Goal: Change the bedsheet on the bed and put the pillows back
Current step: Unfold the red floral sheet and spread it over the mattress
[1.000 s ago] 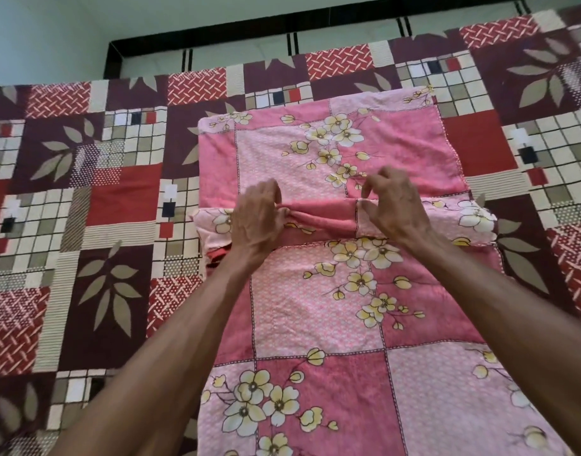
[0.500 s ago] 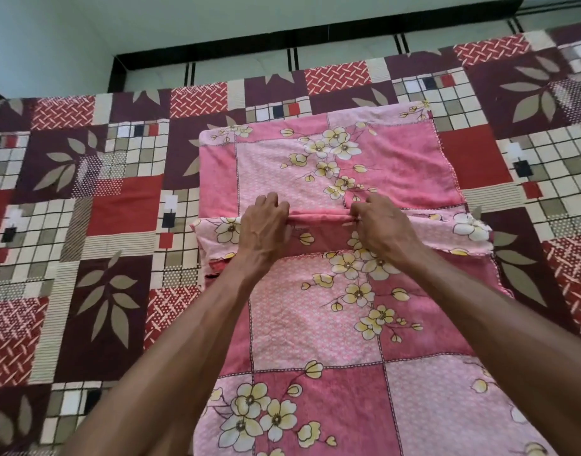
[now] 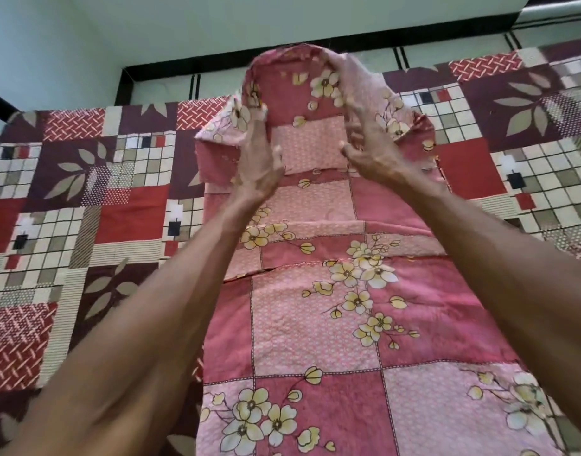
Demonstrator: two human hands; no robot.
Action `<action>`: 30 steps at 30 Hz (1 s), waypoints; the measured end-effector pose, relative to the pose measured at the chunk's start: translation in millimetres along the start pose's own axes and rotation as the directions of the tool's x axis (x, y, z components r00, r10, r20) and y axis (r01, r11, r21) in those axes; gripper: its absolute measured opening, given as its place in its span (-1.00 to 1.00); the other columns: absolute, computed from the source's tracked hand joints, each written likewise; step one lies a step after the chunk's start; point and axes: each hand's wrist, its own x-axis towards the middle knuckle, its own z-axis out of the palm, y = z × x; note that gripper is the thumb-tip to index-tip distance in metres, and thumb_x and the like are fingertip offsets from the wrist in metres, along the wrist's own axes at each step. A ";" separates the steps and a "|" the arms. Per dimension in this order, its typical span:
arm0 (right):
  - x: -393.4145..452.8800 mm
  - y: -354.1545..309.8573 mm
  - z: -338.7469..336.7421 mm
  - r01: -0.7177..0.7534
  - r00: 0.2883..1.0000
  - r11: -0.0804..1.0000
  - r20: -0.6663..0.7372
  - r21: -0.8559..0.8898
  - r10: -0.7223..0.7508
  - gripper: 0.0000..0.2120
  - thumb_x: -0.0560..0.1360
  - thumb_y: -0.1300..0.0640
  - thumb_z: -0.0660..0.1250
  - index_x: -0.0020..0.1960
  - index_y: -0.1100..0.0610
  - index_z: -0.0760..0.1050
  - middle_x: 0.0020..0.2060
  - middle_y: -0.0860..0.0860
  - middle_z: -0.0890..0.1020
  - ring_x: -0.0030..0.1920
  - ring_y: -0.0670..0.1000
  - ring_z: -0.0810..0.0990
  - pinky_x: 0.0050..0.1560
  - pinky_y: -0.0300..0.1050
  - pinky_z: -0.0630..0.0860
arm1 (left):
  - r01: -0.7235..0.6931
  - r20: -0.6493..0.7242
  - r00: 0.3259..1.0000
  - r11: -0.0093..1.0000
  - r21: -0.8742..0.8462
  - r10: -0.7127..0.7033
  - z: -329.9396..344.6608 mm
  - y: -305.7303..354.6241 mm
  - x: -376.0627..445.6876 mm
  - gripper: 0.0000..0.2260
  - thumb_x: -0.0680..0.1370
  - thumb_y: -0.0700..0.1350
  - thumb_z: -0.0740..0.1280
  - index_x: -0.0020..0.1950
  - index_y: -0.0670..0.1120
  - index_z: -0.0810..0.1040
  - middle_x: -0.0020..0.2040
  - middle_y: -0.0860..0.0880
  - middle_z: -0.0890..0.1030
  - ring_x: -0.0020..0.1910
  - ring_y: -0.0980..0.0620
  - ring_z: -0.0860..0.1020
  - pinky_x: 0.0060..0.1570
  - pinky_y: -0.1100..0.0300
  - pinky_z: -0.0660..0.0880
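Pink floral bedsheet (image 3: 318, 317), folded into a long strip, lies down the middle of the bed from 6 o'clock toward 12, its far end lifted off the bed and arched over both hands. Left hand (image 3: 259, 159) at 11 o'clock and right hand (image 3: 371, 149) at 1 o'clock each grasp the raised fold from below, fingers blurred, curled into cloth. Underneath, a patchwork bedcover (image 3: 85, 199) in maroon, red and cream spreads over the bed, with a black bed frame (image 3: 216, 65) and pale wall (image 3: 151, 24) at 12 o'clock.
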 end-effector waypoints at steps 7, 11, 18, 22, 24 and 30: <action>-98.1 83.3 47.1 -0.182 0.970 0.943 0.104 -0.279 0.218 -0.68 0.59 0.19 0.37 0.34 0.14 0.50 0.32 0.16 0.54 0.22 0.11 0.59 0.29 0.09 0.56 | 0.120 0.124 0.982 0.976 0.184 -0.144 48.3 -75.4 -140.4 -0.83 0.62 -0.17 0.31 0.21 -0.11 0.51 0.17 -0.07 0.49 0.13 0.04 0.43 0.26 -0.01 0.50; -148.6 99.7 60.2 -0.010 0.999 0.841 0.023 -0.541 0.027 -0.57 0.49 0.13 0.51 0.32 0.10 0.52 0.39 0.14 0.36 0.37 0.15 0.38 0.40 0.18 0.46 | 0.071 0.044 0.995 0.938 0.339 -0.091 55.3 -80.5 -190.5 -0.70 0.54 -0.06 0.45 0.20 -0.09 0.47 0.22 -0.09 0.41 0.18 -0.02 0.36 0.26 0.06 0.45; -180.1 107.2 65.7 -0.039 0.986 0.807 0.110 -0.589 0.129 -0.41 0.56 0.01 0.42 0.53 -0.03 0.30 0.47 0.10 0.35 0.47 0.14 0.31 0.50 0.33 0.28 | -0.070 0.250 0.968 0.923 0.378 -0.029 58.6 -79.3 -213.7 -0.47 0.53 0.28 0.35 0.31 -0.07 0.41 0.24 -0.05 0.43 0.19 0.00 0.37 0.27 -0.03 0.45; -174.0 105.9 54.6 -0.055 0.972 0.761 0.138 -0.646 0.188 -0.43 0.56 -0.04 0.41 0.51 -0.05 0.30 0.36 0.05 0.52 0.46 0.14 0.37 0.49 0.49 0.01 | -0.003 0.344 0.926 0.908 0.419 -0.155 51.0 -63.0 -201.1 -0.49 0.48 0.15 0.47 0.32 -0.04 0.43 0.07 0.00 0.60 0.12 -0.07 0.49 0.34 -0.24 0.30; -180.6 100.2 49.9 -0.047 0.960 0.769 0.183 -0.638 0.211 -0.63 0.56 0.09 0.41 0.35 -0.02 0.48 0.12 0.01 0.65 0.37 0.16 0.47 0.49 0.46 -0.02 | -0.019 0.396 0.900 0.893 0.450 -0.180 44.3 -52.1 -204.8 -0.74 0.49 0.02 0.50 0.11 0.01 0.56 0.01 0.01 0.66 0.16 -0.11 0.54 0.39 -0.26 0.20; -234.2 93.7 33.1 0.152 0.959 0.749 0.279 -0.645 0.046 -0.89 0.56 0.07 0.39 -0.04 0.10 0.63 0.00 0.05 0.50 0.04 0.06 0.46 0.09 0.12 0.54 | -0.097 0.471 0.878 0.934 0.345 -0.083 21.6 -27.1 -262.8 -0.82 0.53 -0.12 0.45 0.11 -0.10 0.64 0.18 -0.09 0.62 0.08 -0.03 0.53 0.18 0.10 0.42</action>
